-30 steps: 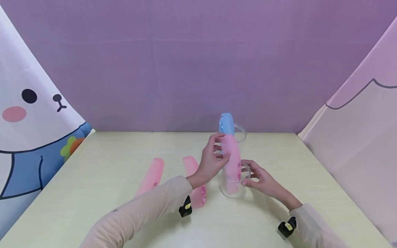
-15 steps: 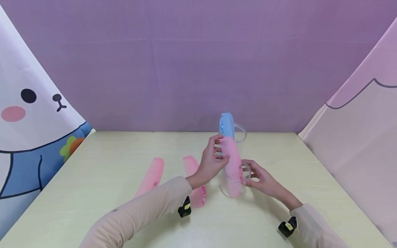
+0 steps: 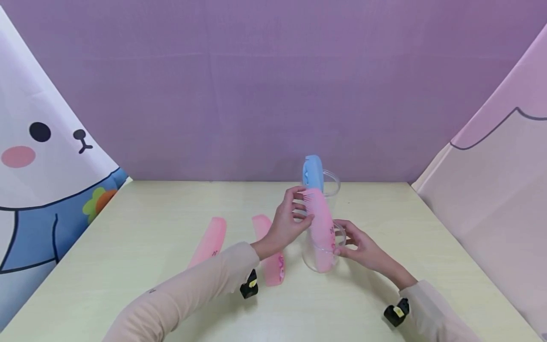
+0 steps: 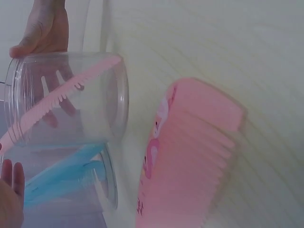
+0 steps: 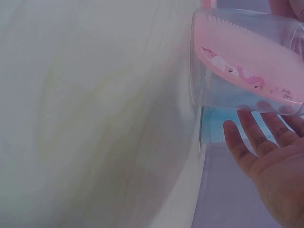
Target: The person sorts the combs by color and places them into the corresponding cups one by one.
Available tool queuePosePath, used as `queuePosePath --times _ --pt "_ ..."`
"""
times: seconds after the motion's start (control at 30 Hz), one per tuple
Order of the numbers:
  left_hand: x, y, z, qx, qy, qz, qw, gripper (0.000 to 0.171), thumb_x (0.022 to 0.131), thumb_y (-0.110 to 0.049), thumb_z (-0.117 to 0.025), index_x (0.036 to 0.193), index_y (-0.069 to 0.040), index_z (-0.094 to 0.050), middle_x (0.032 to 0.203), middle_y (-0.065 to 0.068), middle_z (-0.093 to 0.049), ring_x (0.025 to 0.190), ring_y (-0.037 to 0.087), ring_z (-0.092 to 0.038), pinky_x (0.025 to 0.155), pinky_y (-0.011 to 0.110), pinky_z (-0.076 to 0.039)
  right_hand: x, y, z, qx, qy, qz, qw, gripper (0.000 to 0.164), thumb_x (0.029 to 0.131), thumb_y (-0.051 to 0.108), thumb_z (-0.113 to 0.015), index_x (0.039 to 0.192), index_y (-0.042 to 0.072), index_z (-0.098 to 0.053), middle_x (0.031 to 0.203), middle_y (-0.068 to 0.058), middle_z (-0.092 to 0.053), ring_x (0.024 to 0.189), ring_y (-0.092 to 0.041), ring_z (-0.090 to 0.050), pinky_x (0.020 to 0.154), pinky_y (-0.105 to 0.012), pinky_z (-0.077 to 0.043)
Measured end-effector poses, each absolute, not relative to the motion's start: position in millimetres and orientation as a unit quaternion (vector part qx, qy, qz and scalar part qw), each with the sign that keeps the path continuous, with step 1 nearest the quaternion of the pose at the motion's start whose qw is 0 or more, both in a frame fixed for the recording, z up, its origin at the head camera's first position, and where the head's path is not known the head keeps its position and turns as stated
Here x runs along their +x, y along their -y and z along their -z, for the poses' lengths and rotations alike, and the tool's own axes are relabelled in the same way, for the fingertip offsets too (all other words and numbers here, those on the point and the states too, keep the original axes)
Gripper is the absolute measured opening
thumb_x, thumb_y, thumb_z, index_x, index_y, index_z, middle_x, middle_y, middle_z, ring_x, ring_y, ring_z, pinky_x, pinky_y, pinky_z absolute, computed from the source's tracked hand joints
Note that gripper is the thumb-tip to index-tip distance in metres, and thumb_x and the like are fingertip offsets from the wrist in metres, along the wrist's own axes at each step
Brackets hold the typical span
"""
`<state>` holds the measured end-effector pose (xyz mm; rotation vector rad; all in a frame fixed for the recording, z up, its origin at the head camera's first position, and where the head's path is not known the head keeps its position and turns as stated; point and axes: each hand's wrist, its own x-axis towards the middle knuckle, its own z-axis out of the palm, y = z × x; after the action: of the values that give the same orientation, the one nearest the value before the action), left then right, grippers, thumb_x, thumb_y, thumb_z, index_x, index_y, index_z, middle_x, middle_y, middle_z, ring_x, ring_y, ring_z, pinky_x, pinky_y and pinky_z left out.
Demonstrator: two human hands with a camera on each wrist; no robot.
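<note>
A pink comb [image 3: 321, 223] stands tilted inside a clear jar [image 3: 309, 259], its upper end above the rim. My left hand [image 3: 289, 221] is at the toothed side of this comb, thumb tip by the teeth and fingers loosened. On the jar's right side, my right hand [image 3: 361, 247] holds it near the rim, thumb in front and fingers behind. Through the jar wall, the left wrist view shows those fingers spread. Behind stands a second clear jar [image 3: 332, 183] with a blue comb [image 3: 314, 173] leaning in it.
Two more pink combs lie on the pale table [image 3: 162, 218]: one on the left [image 3: 210, 240], partly behind my left sleeve, and a flamingo-printed one [image 3: 273, 268] by my left wrist. A purple cloth [image 3: 213, 95] hangs at the table's back edge.
The pink comb has sunk slightly lower in the front jar, then stayed there. My left hand has drawn a little to the left of it. My right hand has kept its place.
</note>
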<state>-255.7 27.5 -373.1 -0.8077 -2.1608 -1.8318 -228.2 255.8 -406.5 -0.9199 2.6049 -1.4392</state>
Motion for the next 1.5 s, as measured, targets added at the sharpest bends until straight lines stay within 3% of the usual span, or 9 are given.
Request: queuePosePath --times 0.2,0.33,0.53,0.73,0.97,1.13,1.5 --pt "-246 -15 362 -0.288 0.733 0.612 0.073 0.059 0.081 0.004 -0.062 0.132 0.000 -0.032 0.117 0.022 -0.050 0.097 0.034 -0.059 0.082 0.040 -0.052 -228 -256 407 -0.297 -0.834 0.464 0.012 0.057 0.083 0.008 -0.064 0.134 0.006 -0.037 0.131 -0.017 -0.046 0.108 -0.028 -0.054 0.084 -0.043 -0.050" --pt "-256 -8 375 -0.294 0.737 0.604 0.072 0.060 0.082 0.000 -0.063 0.133 -0.004 -0.032 0.119 0.018 -0.051 0.101 0.034 -0.058 0.086 0.047 -0.049 -228 -256 407 -0.298 -0.834 0.465 0.012 0.058 0.084 0.008 -0.064 0.134 0.007 -0.037 0.131 -0.017 -0.046 0.108 -0.028 -0.054 0.084 -0.045 -0.050" --pt "-270 3 392 -0.289 0.765 0.568 0.085 0.061 0.080 -0.005 -0.068 0.131 -0.013 -0.035 0.117 0.010 -0.053 0.102 0.028 -0.058 0.085 0.045 -0.050 -227 -256 407 -0.297 -0.834 0.464 0.008 0.058 0.083 0.008 -0.065 0.133 0.006 -0.037 0.128 -0.018 -0.048 0.108 -0.026 -0.054 0.084 -0.044 -0.050" --pt "-275 18 399 -0.276 0.813 0.504 0.095 0.062 0.077 -0.004 -0.069 0.130 -0.007 -0.037 0.115 0.010 -0.052 0.100 0.028 -0.057 0.083 0.046 -0.049 -227 -256 406 -0.294 -0.837 0.462 0.010 0.057 0.083 0.007 -0.064 0.134 0.006 -0.037 0.129 -0.017 -0.048 0.109 -0.028 -0.054 0.085 -0.036 -0.050" --pt "-282 37 408 -0.253 0.848 0.458 0.079 0.065 0.075 -0.002 -0.070 0.131 -0.002 -0.036 0.119 0.019 -0.048 0.106 0.036 -0.051 0.089 0.046 -0.046 -227 -256 406 -0.291 -0.838 0.462 0.007 0.058 0.083 0.008 -0.065 0.134 0.006 -0.037 0.128 -0.017 -0.048 0.108 -0.026 -0.054 0.084 -0.032 -0.051" --pt "-284 48 412 -0.208 0.896 0.388 0.059 0.067 0.074 -0.009 -0.072 0.131 -0.006 -0.036 0.119 0.016 -0.049 0.106 0.032 -0.051 0.089 0.041 -0.045 -227 -257 408 -0.293 -0.834 0.468 0.003 0.058 0.082 0.007 -0.065 0.133 0.005 -0.037 0.126 -0.017 -0.049 0.106 -0.020 -0.055 0.083 -0.030 -0.051" --pt "-287 60 418 -0.151 0.944 0.289 0.041 0.067 0.074 -0.026 -0.074 0.128 -0.004 -0.041 0.119 0.017 -0.052 0.107 0.036 -0.050 0.090 0.047 -0.044 -228 -257 411 -0.293 -0.831 0.472 -0.004 0.057 0.082 0.007 -0.066 0.132 0.006 -0.038 0.124 -0.015 -0.051 0.105 -0.014 -0.054 0.082 -0.028 -0.051"
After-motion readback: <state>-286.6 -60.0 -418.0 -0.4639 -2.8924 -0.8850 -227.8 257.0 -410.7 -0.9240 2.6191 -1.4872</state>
